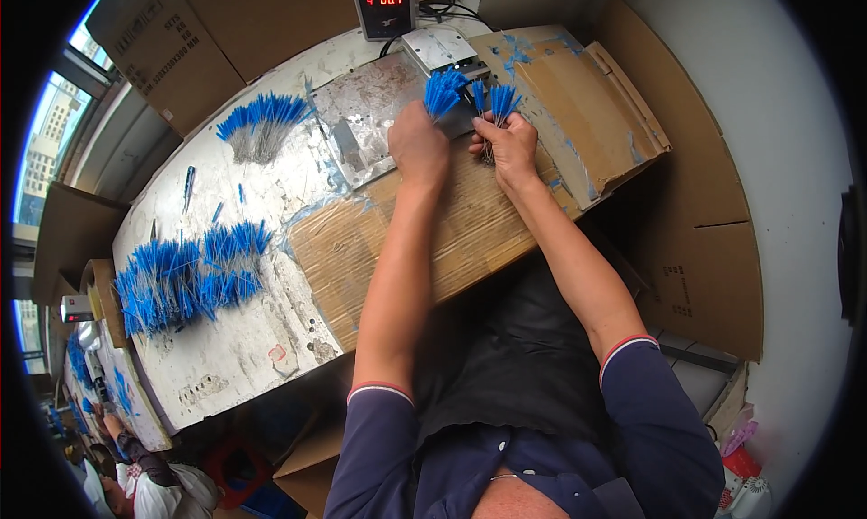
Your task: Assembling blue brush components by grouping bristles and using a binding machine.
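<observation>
My left hand (419,147), slightly blurred, is closed around a thick bundle of thin wires with blue sleeve tips (444,93), tips pointing away from me. Just to its right, my right hand (513,149) pinches smaller blue-tipped wire bunches (502,102) between thumb and fingers, their bare ends hanging below the grip. Both hands are over the far end of a tape-covered cardboard sheet (397,248), close to a small metal machine (437,49). The palms and the lower end of the left bundle are hidden.
Large heaps of blue-tipped wires (185,275) lie at the left, with another pile (262,126) farther back. A pen (189,189) lies between them on the white table (271,338). A red-digit counter (386,9) stands behind; a cardboard box (587,112) is at right. Another person (163,483) sits lower left.
</observation>
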The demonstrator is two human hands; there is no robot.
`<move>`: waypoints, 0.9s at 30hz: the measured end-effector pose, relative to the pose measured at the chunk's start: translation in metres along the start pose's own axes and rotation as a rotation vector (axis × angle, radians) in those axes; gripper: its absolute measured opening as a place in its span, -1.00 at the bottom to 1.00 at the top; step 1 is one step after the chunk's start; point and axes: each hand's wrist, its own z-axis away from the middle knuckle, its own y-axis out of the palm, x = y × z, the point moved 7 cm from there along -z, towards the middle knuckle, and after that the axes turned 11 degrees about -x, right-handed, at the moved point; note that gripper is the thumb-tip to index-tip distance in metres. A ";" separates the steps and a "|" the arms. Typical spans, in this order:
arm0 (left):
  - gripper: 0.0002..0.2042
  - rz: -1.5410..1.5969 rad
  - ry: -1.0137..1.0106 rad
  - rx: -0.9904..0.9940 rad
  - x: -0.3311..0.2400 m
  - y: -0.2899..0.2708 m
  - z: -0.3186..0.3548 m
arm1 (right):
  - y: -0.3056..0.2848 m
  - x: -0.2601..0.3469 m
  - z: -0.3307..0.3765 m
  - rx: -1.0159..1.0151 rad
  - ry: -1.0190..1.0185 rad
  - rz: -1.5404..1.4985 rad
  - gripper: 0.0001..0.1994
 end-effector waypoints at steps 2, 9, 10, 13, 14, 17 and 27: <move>-0.87 -0.034 0.063 0.010 -0.003 0.000 0.001 | -0.002 0.002 -0.001 -0.004 0.048 -0.005 -0.86; -0.87 -0.023 -0.085 -0.040 0.005 -0.005 -0.001 | -0.001 0.007 -0.005 0.055 0.147 0.049 -0.84; -0.88 -0.002 -0.136 -0.080 0.008 -0.008 -0.002 | 0.000 0.007 -0.006 0.053 0.154 0.088 -0.84; -0.87 0.014 -0.194 -0.118 0.013 -0.010 -0.001 | 0.004 0.007 -0.009 0.058 0.174 0.125 -0.84; -0.87 0.011 -0.200 -0.116 0.014 -0.009 -0.001 | 0.006 0.008 -0.010 0.058 0.175 0.126 -0.84; -0.87 0.026 -0.207 -0.104 0.015 -0.009 -0.001 | 0.009 0.006 -0.009 0.077 0.179 0.191 -0.85; -0.88 0.015 -0.187 -0.096 0.013 -0.010 -0.002 | 0.013 0.006 -0.014 0.029 0.103 0.159 -0.92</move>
